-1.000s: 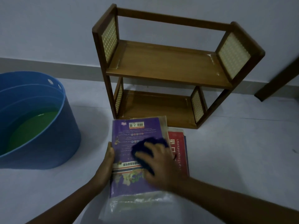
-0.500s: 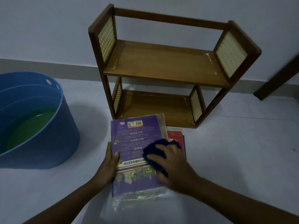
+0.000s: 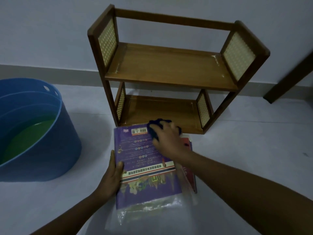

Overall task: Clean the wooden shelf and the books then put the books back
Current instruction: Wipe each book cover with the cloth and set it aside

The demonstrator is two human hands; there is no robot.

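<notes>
Dim, bluish cast, soft, wide-angle bowing

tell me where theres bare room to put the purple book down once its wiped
Both boards of the wooden shelf are bare. Open floor lies right of the book pile, out to the dark post. A narrower strip runs between the blue tub and the purple book. It is crowded at the pile: left hand, right hand with dark cloth, red book.

Single head-worn view, looking forward and down at the floor point(image 3: 254, 167) from close above. Faces the wall point(image 3: 50, 31), with the wooden shelf point(image 3: 169, 68) ahead near frame centre.
</notes>
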